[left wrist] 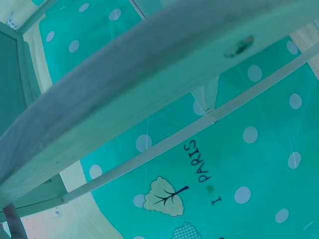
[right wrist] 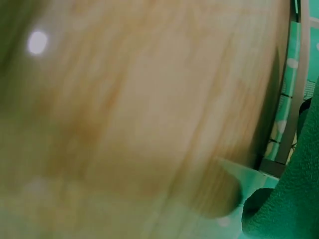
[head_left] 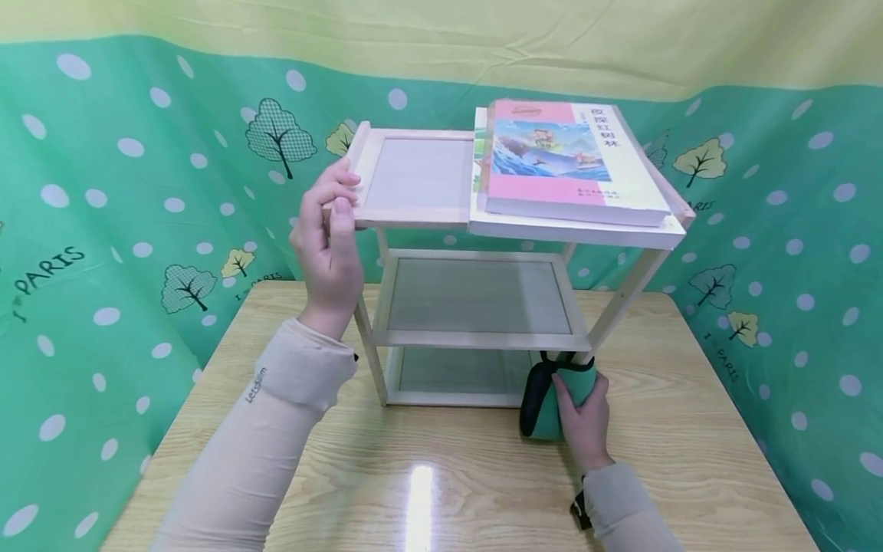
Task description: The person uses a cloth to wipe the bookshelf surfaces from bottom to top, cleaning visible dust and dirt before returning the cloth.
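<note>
In the head view my left hand (head_left: 329, 245) grips the left end of the top board of a pale wooden three-tier shelf (head_left: 414, 218). My right hand (head_left: 586, 418) holds a green and black cloth item (head_left: 545, 410) against the shelf's front right leg, low near the table. The same green fabric (right wrist: 299, 199) fills the right edge of the right wrist view. Close up in the left wrist view, a wooden bar of the shelf (left wrist: 124, 84) crosses the frame; a finger (left wrist: 15, 224) shows at the bottom left corner.
Books (head_left: 559, 161) lie stacked on the right half of the shelf's top. The shelf stands on a wood-grain table (head_left: 483, 483). A green and yellow curtain (head_left: 138, 207) with dots and trees hangs behind and at both sides.
</note>
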Action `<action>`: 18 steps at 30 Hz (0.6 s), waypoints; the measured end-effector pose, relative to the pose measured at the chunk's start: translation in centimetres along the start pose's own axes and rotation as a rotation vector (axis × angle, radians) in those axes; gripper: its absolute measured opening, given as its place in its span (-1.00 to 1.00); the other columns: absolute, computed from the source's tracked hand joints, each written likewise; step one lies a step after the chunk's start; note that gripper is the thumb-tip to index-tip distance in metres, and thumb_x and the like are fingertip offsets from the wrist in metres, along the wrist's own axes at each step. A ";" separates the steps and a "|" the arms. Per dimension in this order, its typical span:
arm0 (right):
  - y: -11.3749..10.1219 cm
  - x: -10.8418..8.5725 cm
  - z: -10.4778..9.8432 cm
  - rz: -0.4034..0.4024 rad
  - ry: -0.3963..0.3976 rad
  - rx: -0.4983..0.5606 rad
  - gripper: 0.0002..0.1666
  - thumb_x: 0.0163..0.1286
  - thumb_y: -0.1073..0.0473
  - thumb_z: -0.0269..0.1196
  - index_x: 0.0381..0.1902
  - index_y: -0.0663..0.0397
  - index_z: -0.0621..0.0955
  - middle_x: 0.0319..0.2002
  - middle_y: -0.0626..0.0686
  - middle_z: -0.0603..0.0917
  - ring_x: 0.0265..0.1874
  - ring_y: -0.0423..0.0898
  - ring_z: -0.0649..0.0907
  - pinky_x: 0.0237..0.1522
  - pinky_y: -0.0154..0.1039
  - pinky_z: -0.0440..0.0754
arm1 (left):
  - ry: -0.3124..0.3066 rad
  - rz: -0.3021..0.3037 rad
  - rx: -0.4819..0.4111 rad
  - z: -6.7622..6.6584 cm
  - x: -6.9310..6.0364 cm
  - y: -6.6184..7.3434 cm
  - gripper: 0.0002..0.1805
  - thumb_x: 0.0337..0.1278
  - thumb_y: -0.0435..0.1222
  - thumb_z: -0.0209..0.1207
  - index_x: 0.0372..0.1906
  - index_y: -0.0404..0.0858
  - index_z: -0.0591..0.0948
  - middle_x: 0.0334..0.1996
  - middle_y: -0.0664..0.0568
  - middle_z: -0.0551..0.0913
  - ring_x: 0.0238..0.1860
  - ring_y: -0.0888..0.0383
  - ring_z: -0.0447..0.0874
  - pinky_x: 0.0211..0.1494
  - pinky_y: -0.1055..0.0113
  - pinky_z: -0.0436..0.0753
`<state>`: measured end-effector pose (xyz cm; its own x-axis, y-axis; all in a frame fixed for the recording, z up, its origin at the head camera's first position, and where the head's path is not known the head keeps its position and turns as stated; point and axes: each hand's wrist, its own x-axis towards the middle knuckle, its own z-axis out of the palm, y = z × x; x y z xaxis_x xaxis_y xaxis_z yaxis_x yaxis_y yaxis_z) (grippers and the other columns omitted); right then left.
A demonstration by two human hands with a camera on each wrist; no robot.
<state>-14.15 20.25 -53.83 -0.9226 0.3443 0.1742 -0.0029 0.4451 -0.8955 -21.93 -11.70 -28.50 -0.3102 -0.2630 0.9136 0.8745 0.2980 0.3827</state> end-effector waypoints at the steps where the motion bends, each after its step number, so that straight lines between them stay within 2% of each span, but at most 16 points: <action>1: 0.1 0.0 0.0 0.007 -0.008 -0.006 -0.30 0.44 -0.06 0.16 0.30 0.23 0.20 -0.08 0.12 0.54 -0.25 -0.28 0.51 -0.29 -0.43 0.55 | 0.000 -0.001 0.000 0.0 0.0 0.0 -0.68 0.18 -0.30 -0.12 -0.32 -0.56 0.44 -0.15 -0.36 0.62 0.24 -0.10 0.57 0.45 0.03 0.44; 6: 0.4 0.0 -0.1 0.025 -0.041 -0.015 -0.28 0.44 -0.08 0.16 0.32 0.22 0.18 -0.07 0.15 0.56 -0.24 -0.24 0.53 -0.28 -0.40 0.57 | 0.003 0.000 -0.001 0.0 0.0 0.0 -0.68 0.18 -0.30 -0.12 -0.32 -0.56 0.44 -0.15 -0.36 0.62 0.24 -0.10 0.57 0.45 0.03 0.44; 12: 0.5 0.1 -0.3 0.052 -0.116 -0.037 -0.23 0.45 -0.10 0.15 0.36 0.25 0.13 0.02 0.23 0.54 -0.09 0.02 0.58 -0.18 -0.34 0.57 | 0.009 0.003 -0.009 0.0 0.0 0.1 -0.68 0.18 -0.31 -0.12 -0.32 -0.57 0.44 -0.17 -0.38 0.61 0.25 -0.11 0.56 0.46 0.02 0.43; 18: 0.6 0.2 -0.2 0.075 -0.118 -0.028 -0.21 0.44 -0.12 0.16 0.35 0.23 0.14 0.05 0.26 0.55 -0.04 0.10 0.60 -0.13 -0.27 0.57 | 0.003 -0.001 -0.001 0.0 0.0 0.1 -0.67 0.19 -0.30 -0.12 -0.32 -0.57 0.44 -0.15 -0.36 0.62 0.25 -0.08 0.57 0.46 0.03 0.44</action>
<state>-14.22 20.77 -54.29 -0.9587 0.2786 0.0564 0.0770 0.4455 -0.8920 -21.87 -11.62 -28.50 -0.3097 -0.2660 0.9129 0.8747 0.2969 0.3832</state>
